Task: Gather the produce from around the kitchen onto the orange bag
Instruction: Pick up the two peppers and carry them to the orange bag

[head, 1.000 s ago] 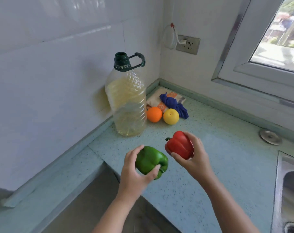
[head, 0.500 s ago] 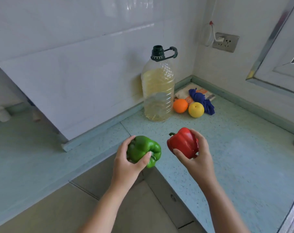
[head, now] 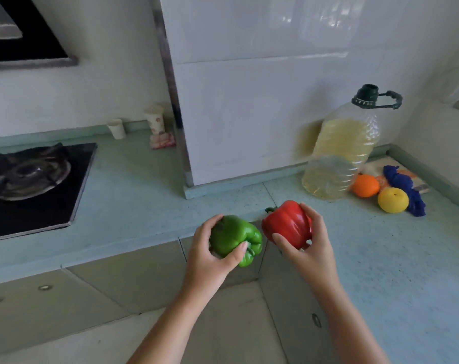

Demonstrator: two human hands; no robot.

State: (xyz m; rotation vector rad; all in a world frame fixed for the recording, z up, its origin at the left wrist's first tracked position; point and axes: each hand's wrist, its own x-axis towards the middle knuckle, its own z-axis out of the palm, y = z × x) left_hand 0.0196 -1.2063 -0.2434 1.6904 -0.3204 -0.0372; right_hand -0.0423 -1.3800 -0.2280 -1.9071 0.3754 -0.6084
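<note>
My left hand (head: 210,258) grips a green bell pepper (head: 235,236) in front of the counter corner. My right hand (head: 308,248) holds a red bell pepper (head: 286,223) beside it, stem pointing left. Both peppers are in the air over the counter's front edge. Far right in the corner lies the orange bag (head: 381,178), flat and partly covered by a blue cloth (head: 404,187). An orange (head: 365,185) and a yellow fruit (head: 392,200) sit at the bag's near edge.
A large oil bottle (head: 338,153) with a green cap stands left of the fruit. The teal countertop (head: 133,195) runs left to a gas stove (head: 31,179). Two paper cups (head: 116,128) and a folded cloth (head: 162,140) stand by the back wall. A white tiled pillar (head: 236,101) juts out.
The view has swung left, bringing the stove and cups into sight and pushing the bottle and fruit to the right. Both hands still hold their peppers, now nearer the counter's front edge.
</note>
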